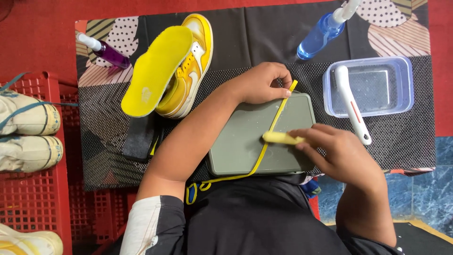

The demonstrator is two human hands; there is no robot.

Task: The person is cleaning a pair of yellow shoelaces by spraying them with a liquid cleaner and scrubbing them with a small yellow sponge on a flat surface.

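Note:
A yellow shoelace (271, 130) lies stretched across a grey-green board (245, 141) on my lap. My left hand (264, 82) pins the lace's upper end at the board's top edge. My right hand (337, 151) holds a small yellow brush (281, 138) whose head rests on the lace near the board's middle. The lace's lower end trails off the board's front edge toward my black shirt.
A yellow sneaker (191, 71) with a yellow insole (153, 71) leaning on it lies at the back left. A purple spray bottle (106, 51), a blue spray bottle (321, 33), and a clear water tub (377, 85) with a white brush (351, 101) stand on the dark mat. White shoes (28, 132) rest on a red crate.

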